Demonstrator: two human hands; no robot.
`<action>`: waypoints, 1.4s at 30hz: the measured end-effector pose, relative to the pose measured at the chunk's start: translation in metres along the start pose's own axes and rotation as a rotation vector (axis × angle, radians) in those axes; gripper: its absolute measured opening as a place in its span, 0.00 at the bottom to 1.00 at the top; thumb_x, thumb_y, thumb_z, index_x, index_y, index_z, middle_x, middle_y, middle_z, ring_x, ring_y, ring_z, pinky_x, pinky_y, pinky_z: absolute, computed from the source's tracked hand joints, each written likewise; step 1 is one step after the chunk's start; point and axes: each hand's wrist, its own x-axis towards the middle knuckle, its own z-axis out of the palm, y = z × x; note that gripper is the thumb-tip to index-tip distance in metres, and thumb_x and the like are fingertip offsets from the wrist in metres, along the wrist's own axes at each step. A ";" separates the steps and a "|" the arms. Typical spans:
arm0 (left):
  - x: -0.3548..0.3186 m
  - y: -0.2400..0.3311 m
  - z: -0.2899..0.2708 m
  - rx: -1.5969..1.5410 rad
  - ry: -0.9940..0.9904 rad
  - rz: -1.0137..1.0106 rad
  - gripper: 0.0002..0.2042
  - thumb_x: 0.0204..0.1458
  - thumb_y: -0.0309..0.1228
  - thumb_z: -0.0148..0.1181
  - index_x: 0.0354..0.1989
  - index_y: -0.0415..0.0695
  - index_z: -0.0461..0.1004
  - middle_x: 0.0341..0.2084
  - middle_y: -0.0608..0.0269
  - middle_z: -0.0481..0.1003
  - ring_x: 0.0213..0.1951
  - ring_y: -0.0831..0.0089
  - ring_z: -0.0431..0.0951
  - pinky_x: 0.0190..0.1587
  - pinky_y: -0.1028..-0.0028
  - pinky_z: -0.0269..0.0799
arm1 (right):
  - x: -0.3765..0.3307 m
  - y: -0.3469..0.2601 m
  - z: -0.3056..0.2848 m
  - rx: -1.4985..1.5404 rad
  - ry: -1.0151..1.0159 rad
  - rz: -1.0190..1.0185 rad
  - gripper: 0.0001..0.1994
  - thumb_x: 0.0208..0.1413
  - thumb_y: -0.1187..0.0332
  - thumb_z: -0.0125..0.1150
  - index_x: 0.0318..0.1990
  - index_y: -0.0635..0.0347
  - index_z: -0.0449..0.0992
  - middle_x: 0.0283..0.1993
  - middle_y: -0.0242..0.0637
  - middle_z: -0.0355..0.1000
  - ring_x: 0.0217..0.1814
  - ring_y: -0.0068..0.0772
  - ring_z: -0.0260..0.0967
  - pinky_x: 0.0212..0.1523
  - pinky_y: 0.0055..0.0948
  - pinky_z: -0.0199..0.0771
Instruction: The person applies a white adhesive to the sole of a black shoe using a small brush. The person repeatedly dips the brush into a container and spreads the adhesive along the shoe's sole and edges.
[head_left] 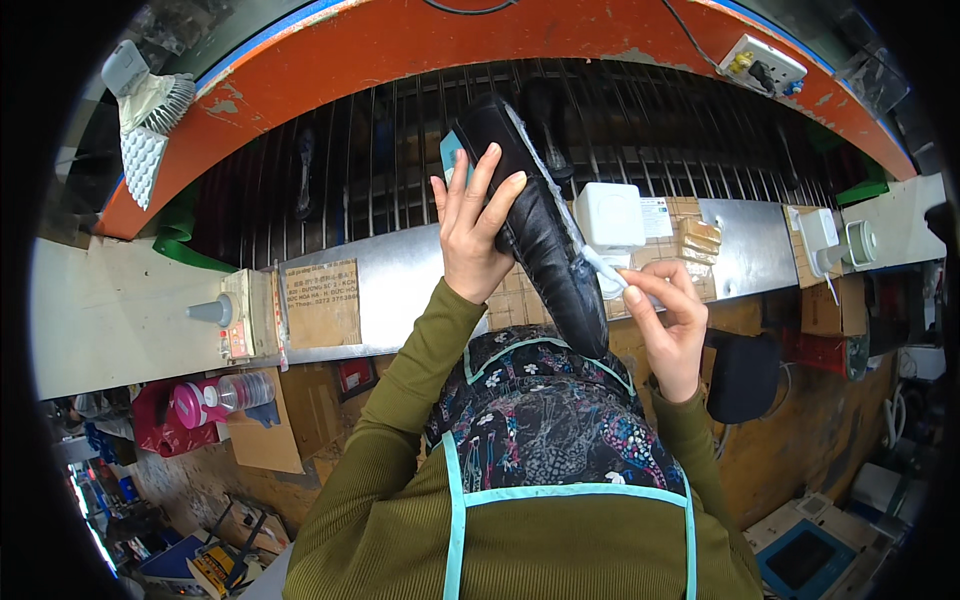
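A black leather shoe upper point(535, 225) slants across the middle, its toe pointing down toward my apron. My left hand point(475, 235) is closed on its left side, fingers lying along the leather. White paste runs in a band along the upper's right edge. Between the thumb and fingers of my right hand point(675, 325) is a small brush point(604, 270), its white-coated end touching that edge near the toe. Just beyond the brush stands a white square container point(611, 216) on the bench. A light blue piece point(450, 152) shows behind the upper's far end.
A metal bench point(395, 290) crosses in front of me, with a cardboard piece point(322, 305) at left and tan blocks point(699, 241) at right. Behind it runs a rack of metal bars point(375, 150) under an orange beam point(400, 45). A grey cone point(210, 311) sits at far left.
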 end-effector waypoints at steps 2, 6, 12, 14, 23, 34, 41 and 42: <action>-0.001 0.003 -0.001 0.002 -0.003 0.008 0.35 0.35 0.29 0.74 0.57 0.63 0.69 0.65 0.63 0.61 0.68 0.49 0.54 0.66 0.40 0.39 | 0.006 0.000 0.001 -0.032 0.001 -0.050 0.10 0.52 0.77 0.64 0.42 0.63 0.81 0.35 0.33 0.67 0.33 0.21 0.65 0.31 0.20 0.67; 0.001 0.004 -0.002 -0.007 0.006 0.043 0.35 0.35 0.26 0.73 0.57 0.63 0.69 0.65 0.63 0.62 0.68 0.49 0.54 0.66 0.41 0.38 | 0.016 -0.003 0.002 -0.061 0.005 -0.093 0.10 0.52 0.77 0.64 0.42 0.62 0.81 0.36 0.33 0.67 0.32 0.19 0.65 0.28 0.18 0.66; 0.004 0.003 -0.002 0.014 0.001 0.025 0.35 0.35 0.23 0.72 0.57 0.61 0.70 0.65 0.64 0.62 0.68 0.48 0.54 0.66 0.40 0.38 | 0.033 0.002 0.002 -0.104 0.032 -0.253 0.09 0.52 0.77 0.64 0.42 0.63 0.81 0.36 0.33 0.66 0.31 0.18 0.64 0.26 0.17 0.65; 0.004 0.003 -0.003 0.045 -0.019 0.012 0.36 0.34 0.25 0.72 0.57 0.62 0.70 0.65 0.64 0.62 0.67 0.48 0.55 0.66 0.40 0.38 | 0.032 0.004 -0.001 -0.061 -0.025 -0.230 0.09 0.52 0.77 0.64 0.41 0.63 0.81 0.36 0.33 0.66 0.31 0.18 0.64 0.26 0.17 0.65; 0.003 -0.001 -0.002 0.025 -0.039 -0.053 0.40 0.32 0.29 0.74 0.60 0.63 0.66 0.65 0.66 0.60 0.66 0.47 0.56 0.66 0.38 0.37 | 0.017 0.012 -0.015 -0.027 -0.121 -0.198 0.08 0.52 0.77 0.64 0.40 0.63 0.81 0.36 0.33 0.67 0.30 0.18 0.64 0.26 0.17 0.63; 0.002 -0.005 0.002 0.020 -0.119 -0.170 0.46 0.28 0.30 0.77 0.63 0.63 0.63 0.66 0.68 0.59 0.66 0.47 0.56 0.66 0.36 0.38 | 0.008 0.012 -0.025 -0.016 -0.122 -0.179 0.09 0.51 0.78 0.64 0.40 0.63 0.81 0.37 0.33 0.68 0.30 0.17 0.64 0.26 0.16 0.64; 0.002 0.000 0.001 -0.025 -0.200 -0.292 0.43 0.34 0.27 0.74 0.64 0.56 0.60 0.65 0.64 0.61 0.65 0.54 0.61 0.64 0.35 0.39 | 0.014 0.011 -0.026 -0.014 -0.133 -0.205 0.09 0.51 0.78 0.64 0.41 0.63 0.81 0.37 0.34 0.68 0.31 0.18 0.65 0.27 0.17 0.65; 0.002 0.001 0.000 -0.037 -0.217 -0.308 0.43 0.34 0.27 0.74 0.64 0.56 0.59 0.65 0.63 0.61 0.64 0.55 0.62 0.64 0.35 0.39 | 0.016 0.011 -0.025 0.000 -0.134 -0.204 0.09 0.51 0.78 0.64 0.41 0.63 0.81 0.37 0.33 0.68 0.31 0.18 0.65 0.27 0.17 0.65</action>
